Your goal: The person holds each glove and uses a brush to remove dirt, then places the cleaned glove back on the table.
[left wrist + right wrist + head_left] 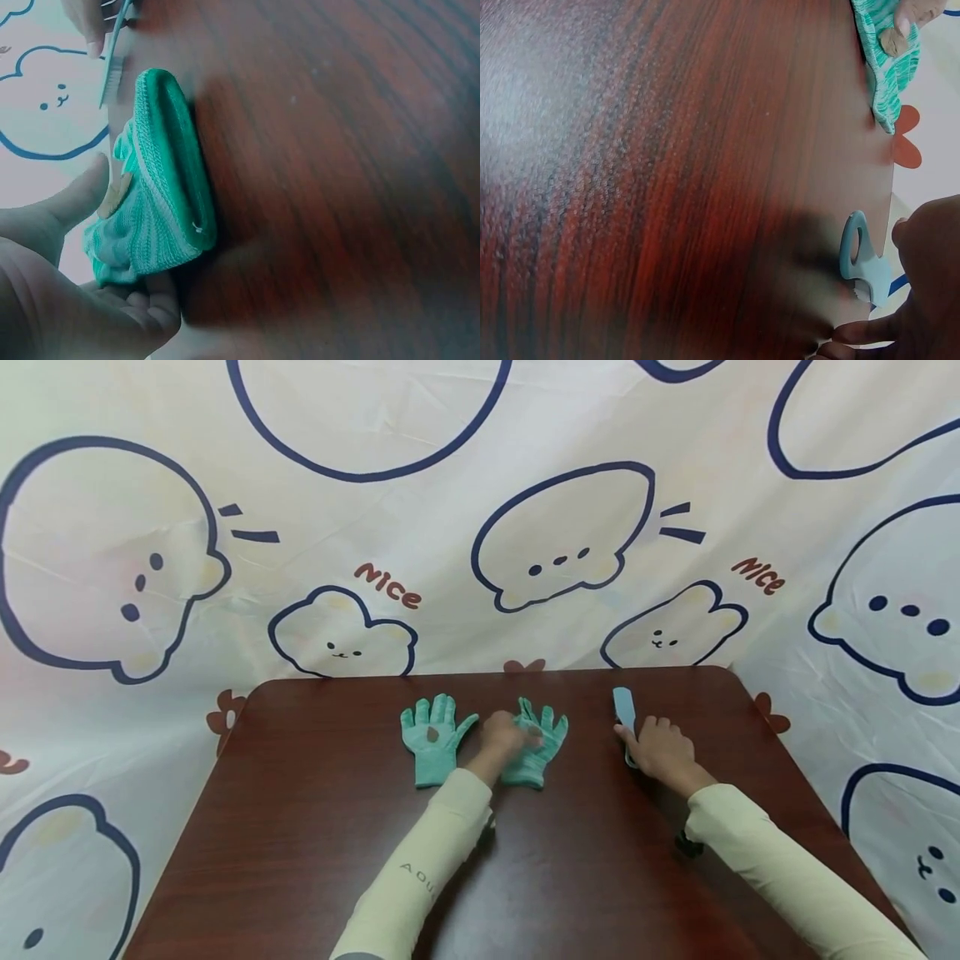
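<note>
Two teal knitted gloves lie flat near the table's far edge, fingers away from me. The left glove [431, 766] shows a brown spot on its palm. My left hand [506, 737] is at the right glove [555, 731]. In the left wrist view, the thumb is over that glove by its brown spot [116, 196], with curled fingers at its lower side. My right hand [662, 750] is around a light blue brush [623, 706]. A looped handle [847, 255] and white bristles show in the right wrist view; the thumb and fingers stand apart around the brush.
The dark brown wooden table [300, 860] has rounded far corners. Behind it and at both sides hangs a pale sheet [442, 527] with cartoon outlines. Under my right sleeve, a dark object [688, 843] sits at the wrist.
</note>
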Available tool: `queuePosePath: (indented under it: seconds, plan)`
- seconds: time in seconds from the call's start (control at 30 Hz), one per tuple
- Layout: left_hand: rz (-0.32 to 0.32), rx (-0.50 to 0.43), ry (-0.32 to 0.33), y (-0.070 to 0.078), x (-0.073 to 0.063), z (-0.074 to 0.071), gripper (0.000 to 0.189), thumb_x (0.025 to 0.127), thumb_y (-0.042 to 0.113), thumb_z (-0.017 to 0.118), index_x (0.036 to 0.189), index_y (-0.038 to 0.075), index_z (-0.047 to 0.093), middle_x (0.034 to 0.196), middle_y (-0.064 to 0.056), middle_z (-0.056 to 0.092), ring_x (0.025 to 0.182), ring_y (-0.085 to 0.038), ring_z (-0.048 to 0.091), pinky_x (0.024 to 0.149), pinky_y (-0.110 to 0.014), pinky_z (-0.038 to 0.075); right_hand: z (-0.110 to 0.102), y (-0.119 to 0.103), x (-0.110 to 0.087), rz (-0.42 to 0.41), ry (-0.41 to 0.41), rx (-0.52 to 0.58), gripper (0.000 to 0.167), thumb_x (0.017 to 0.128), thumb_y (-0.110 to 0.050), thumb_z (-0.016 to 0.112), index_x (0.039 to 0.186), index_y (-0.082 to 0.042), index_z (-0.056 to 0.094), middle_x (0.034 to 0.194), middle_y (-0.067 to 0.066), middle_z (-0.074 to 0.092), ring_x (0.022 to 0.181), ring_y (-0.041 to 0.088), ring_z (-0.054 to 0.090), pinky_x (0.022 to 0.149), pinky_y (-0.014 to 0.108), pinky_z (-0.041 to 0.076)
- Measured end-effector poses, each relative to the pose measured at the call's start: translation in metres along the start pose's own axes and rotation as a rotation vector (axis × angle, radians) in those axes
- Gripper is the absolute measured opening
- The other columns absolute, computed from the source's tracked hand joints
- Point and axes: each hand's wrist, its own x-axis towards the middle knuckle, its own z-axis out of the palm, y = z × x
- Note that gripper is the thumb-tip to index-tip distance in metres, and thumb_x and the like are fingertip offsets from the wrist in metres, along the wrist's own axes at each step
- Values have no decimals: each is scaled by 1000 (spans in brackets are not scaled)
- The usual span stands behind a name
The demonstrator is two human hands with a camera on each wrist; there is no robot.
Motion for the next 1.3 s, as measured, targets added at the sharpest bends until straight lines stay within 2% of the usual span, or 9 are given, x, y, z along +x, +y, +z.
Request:
queuePosePath:
  seconds: [0.17, 0.23, 0.33, 0.5, 0.67, 0.8, 0.97, 1.1, 1.3]
  plan:
    - [23, -6, 47, -2, 2, 7, 26, 85, 25, 85, 89, 4, 69, 80, -6, 62, 72, -19, 55, 60, -30, 45, 0, -1, 0, -5, 2, 8, 82, 105, -62, 36, 122, 18, 49, 116, 37, 53, 95, 42, 57, 72, 55, 55]
    - [20, -38, 62, -2, 1, 8, 25, 86, 23, 84, 94, 3, 71, 84, -8, 66, 76, -21, 59, 62, -32, 49, 1, -2, 1, -13, 13, 15, 81, 105, -61, 38, 120, 17, 50, 115, 36, 53, 92, 41, 58, 70, 53, 54]
    - [14, -144, 71, -2, 0, 7, 41, 86, 21, 83, 116, -3, 69, 109, -15, 72, 98, -29, 66, 81, -40, 58, 5, -5, 4, -27, 44, 59, 70, 106, -54, 45, 116, 15, 52, 112, 34, 56, 88, 38, 60, 68, 51, 54]
    - [17, -497, -18, -2, -2, 4, 68, 85, 16, 84, 141, -5, 51, 140, -19, 58, 129, -34, 55, 108, -47, 50, 10, -11, 8, -26, 73, 123, 54, 106, -35, 53, 120, 17, 51, 104, 31, 63, 87, 41, 66, 71, 55, 57]
    - [-62, -837, -196, 2, -6, -3, 65, 86, 7, 81, 143, -2, 50, 144, -10, 55, 127, -24, 53, 112, -38, 48, 10, -8, 12, 12, 5, 207, 54, 106, -24, 49, 133, 22, 38, 99, 33, 62, 83, 40, 67, 65, 45, 55]
    - [-122, -1211, -351, 10, -12, -11, 61, 94, -6, 66, 150, 1, 44, 153, -5, 49, 138, -20, 49, 116, -32, 44, 7, -3, 14, 26, -38, 269, 52, 108, -20, 44, 137, 22, 33, 99, 32, 59, 79, 35, 63, 60, 36, 48]
    - [-161, -1550, -416, 18, -16, -17, 69, 97, -10, 59, 158, 7, 31, 158, -2, 44, 144, -16, 44, 117, -29, 43, 3, -1, 14, 32, -71, 280, 54, 109, -21, 42, 141, 21, 31, 112, 36, 58, 88, 38, 64, 65, 37, 49]
    - [-153, -1581, -410, 21, -17, -18, 64, 99, -5, 60, 156, 6, 33, 155, -5, 47, 141, -16, 48, 115, -28, 44, 3, -2, 14, 29, -78, 279, 56, 109, -22, 42, 144, 21, 30, 119, 37, 57, 96, 40, 64, 70, 40, 51]
    - [-129, -1543, -449, 23, -18, -18, 66, 99, -8, 51, 158, 8, 26, 151, -3, 44, 134, -16, 46, 113, -26, 41, 3, -1, 8, 10, -76, 438, 39, 111, -22, 40, 131, 11, 39, 93, 21, 58, 73, 28, 60, 61, 34, 50]
